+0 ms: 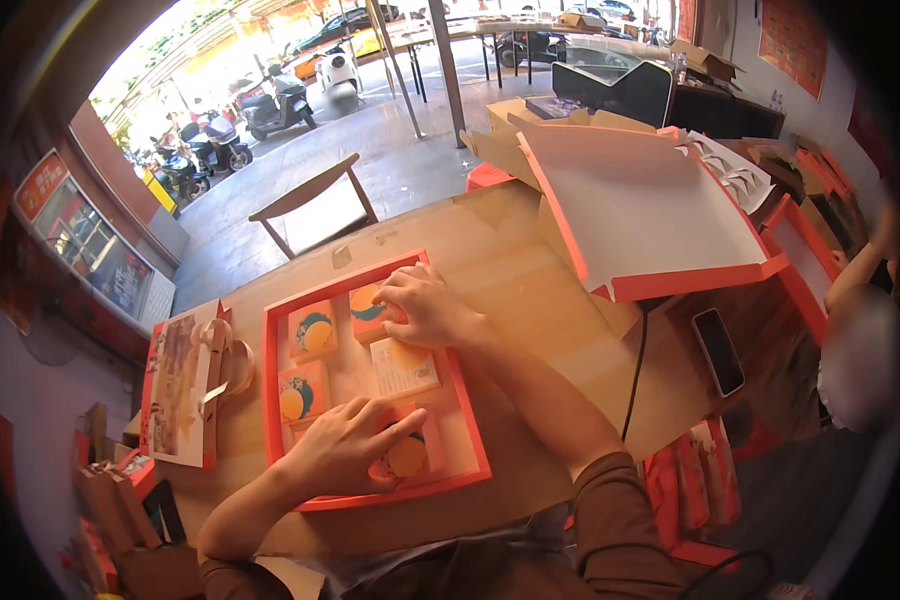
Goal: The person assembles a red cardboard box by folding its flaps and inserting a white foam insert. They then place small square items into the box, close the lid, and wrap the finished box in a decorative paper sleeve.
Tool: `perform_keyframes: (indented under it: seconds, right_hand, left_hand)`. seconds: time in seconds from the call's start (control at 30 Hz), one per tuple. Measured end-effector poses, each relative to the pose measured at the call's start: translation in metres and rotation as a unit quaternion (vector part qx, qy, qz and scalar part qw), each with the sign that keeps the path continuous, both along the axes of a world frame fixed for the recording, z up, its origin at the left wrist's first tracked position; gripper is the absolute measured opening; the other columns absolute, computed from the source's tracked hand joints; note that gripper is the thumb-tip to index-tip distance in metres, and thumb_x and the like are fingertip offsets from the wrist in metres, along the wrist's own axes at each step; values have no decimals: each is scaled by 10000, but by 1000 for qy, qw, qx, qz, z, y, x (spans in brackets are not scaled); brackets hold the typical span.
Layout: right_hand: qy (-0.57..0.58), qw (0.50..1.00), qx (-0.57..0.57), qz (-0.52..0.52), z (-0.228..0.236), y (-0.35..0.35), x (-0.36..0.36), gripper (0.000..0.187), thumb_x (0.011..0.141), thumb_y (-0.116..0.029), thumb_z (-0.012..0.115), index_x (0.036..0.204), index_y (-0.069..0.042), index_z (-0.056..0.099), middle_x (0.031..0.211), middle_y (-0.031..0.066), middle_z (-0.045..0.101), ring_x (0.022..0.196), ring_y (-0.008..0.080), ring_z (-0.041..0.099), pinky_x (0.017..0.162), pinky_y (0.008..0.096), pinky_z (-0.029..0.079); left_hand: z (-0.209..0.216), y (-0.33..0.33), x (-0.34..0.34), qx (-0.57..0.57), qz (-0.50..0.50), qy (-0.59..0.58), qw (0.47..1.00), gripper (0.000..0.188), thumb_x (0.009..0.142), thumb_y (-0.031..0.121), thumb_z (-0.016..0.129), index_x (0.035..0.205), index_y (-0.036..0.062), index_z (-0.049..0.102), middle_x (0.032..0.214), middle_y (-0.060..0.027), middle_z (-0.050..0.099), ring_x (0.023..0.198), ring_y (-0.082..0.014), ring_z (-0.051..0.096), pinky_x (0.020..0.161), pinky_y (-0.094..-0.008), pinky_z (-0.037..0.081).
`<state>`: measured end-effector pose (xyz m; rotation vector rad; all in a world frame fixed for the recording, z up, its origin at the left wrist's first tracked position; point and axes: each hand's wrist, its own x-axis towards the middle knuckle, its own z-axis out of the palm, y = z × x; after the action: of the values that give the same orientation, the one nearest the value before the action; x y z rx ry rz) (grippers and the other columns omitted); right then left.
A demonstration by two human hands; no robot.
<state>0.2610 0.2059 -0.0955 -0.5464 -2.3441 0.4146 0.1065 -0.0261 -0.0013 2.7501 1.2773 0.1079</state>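
Observation:
A shallow orange-red box tray [478, 430] with a pale inside lies on the table in front of me, holding several small square boxes. My left hand [345, 447] is curled around the near small box [410, 455], thumb and fingers at its sides. At the tray's far end, my right hand [428, 305] has its bent fingers around the edge of another small box [366, 308]. Between my hands lies a small box with a pale printed face [405, 368]. Two patterned small boxes, one upper [312, 332] and one lower [301, 392], sit along the left side.
A printed carton [178, 385] and a tape roll [238, 367] stand left of the tray. A large red-edged lid [640, 200] lies at the far right, near a phone [718, 352] and a black cable [634, 375]. Beyond the table is a chair [315, 210]. Another person's arm [863, 262] shows at right.

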Motion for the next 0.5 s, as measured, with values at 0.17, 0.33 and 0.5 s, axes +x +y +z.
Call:
perform_keyframes:
  seconds: [0.17, 0.33, 0.5]
  right_hand:
    - [-9, 1000, -10, -3, -4, -4, 3, 352, 904, -303, 762, 1204, -120, 757, 1282, 91, 698, 1331, 308, 590, 1214, 493, 344]
    - [-16, 1000, -8, -3, -3, -4, 1, 354, 913, -315, 765, 1213, -128, 761, 1286, 95, 699, 1336, 309, 590, 1216, 499, 343]
    - [-30, 999, -17, -4, 0, -8, -1, 346, 905, -316, 773, 1201, -136, 769, 1293, 98, 699, 1324, 308, 594, 1205, 515, 355]
  left_hand:
    - [-3, 0, 3, -25, 7, 38, 999, 953, 776, 407, 853, 1622, 212, 463, 1271, -143, 551, 1127, -348, 606, 978, -500, 534]
    - [-22, 0, -3, 46, -33, 46, 997, 912, 940, 579, 692, 1662, 115, 382, 1594, -222, 454, 1471, -418, 443, 1243, -558, 347]
    - [-30, 6, -9, -57, -41, 82, 994, 855, 1065, 631, 449, 1672, 39, 337, 1753, -248, 256, 1638, -429, 202, 1310, -585, 204]
